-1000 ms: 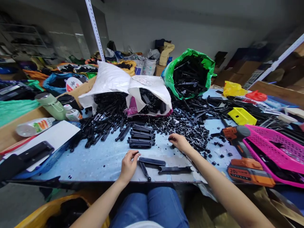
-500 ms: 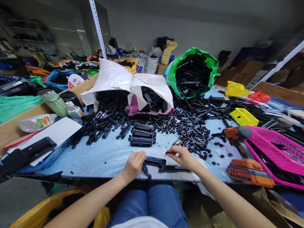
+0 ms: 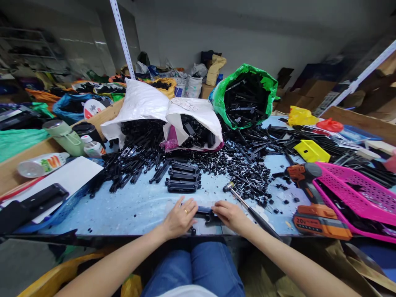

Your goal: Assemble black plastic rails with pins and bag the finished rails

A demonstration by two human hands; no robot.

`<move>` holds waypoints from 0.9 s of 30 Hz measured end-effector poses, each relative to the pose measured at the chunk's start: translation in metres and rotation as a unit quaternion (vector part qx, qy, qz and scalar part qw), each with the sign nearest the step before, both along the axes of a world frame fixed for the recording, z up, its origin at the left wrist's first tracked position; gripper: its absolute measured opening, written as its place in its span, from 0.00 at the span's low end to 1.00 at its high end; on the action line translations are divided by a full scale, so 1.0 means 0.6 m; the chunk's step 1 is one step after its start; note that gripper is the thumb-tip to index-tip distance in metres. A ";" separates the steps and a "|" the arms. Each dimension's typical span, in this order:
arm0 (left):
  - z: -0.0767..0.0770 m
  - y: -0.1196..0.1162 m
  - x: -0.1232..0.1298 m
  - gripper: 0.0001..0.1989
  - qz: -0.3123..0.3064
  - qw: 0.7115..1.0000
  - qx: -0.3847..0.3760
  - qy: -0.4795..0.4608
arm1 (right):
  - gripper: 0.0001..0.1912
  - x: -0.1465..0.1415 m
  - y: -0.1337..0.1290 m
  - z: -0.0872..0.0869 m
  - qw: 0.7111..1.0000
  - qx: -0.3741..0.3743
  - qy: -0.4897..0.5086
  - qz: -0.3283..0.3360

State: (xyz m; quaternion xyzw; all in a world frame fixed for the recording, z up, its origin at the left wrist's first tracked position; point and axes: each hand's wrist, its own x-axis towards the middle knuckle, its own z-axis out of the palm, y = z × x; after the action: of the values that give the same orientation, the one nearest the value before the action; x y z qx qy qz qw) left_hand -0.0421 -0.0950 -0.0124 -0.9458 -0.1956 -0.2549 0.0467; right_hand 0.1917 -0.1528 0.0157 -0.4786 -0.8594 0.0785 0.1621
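Observation:
My left hand (image 3: 181, 217) lies over the left end of a long black plastic bar (image 3: 204, 209) near the table's front edge, its fingers closed on it. At the bar's right end, the fingertips of my right hand (image 3: 229, 213) are pressed together around it; whether a small pin is also between them is hidden. Another black bar (image 3: 213, 221) lies just in front, partly under my hands. Beyond them sits a neat stack of black bars (image 3: 183, 177). Right of my right hand rests a hammer (image 3: 251, 211) with a dark grip, lying slantwise beside my forearm.
Loose black-headed pins (image 3: 247, 175) are heaped behind the hammer. White sacks (image 3: 140, 101) and a green bag (image 3: 217, 108) spill black parts at the back. An orange cordless drill (image 3: 315, 218) and a pink basket (image 3: 343, 175) stand right; a white board (image 3: 78, 171) and bottles lie left.
My right hand, which held a small dark pin above the bar, has come down onto the bar's right end. My left hand has spread further over the left end. The hammer shows more fully.

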 end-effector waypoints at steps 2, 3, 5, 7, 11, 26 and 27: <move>0.002 0.002 0.013 0.20 -0.068 0.996 -0.017 0.049 | 0.16 0.010 -0.008 -0.021 1.000 0.016 0.016 0.003; 0.003 0.004 0.018 0.21 -0.087 0.993 -0.029 0.069 | 0.19 0.016 -0.011 -0.030 1.000 0.020 0.017 0.006; 0.009 0.010 0.025 0.23 -0.105 0.988 -0.050 0.099 | 0.22 0.025 -0.015 -0.042 1.000 0.022 -0.004 0.016; 0.017 0.016 0.029 0.23 -0.115 0.985 -0.063 0.116 | 0.23 0.031 -0.014 -0.048 0.998 0.035 -0.056 0.012; 0.038 0.026 0.043 0.20 -0.057 0.986 -0.081 0.137 | 0.25 0.034 -0.007 -0.041 0.982 0.076 -0.158 -0.076; 0.063 -0.010 -0.001 0.26 0.058 0.980 -0.183 0.057 | 0.33 -0.016 -0.023 0.060 0.998 -0.007 -0.035 0.051; 0.062 -0.013 -0.003 0.27 0.058 0.981 -0.180 0.045 | 0.34 -0.019 -0.025 0.059 0.998 -0.013 -0.042 0.053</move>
State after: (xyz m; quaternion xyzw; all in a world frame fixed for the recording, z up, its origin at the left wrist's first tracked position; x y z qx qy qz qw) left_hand -0.0436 -0.1027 0.0246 -0.9364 -0.2901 -0.1698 -0.1006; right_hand 0.1804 -0.1680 0.0514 -0.4374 -0.8884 0.0782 0.1151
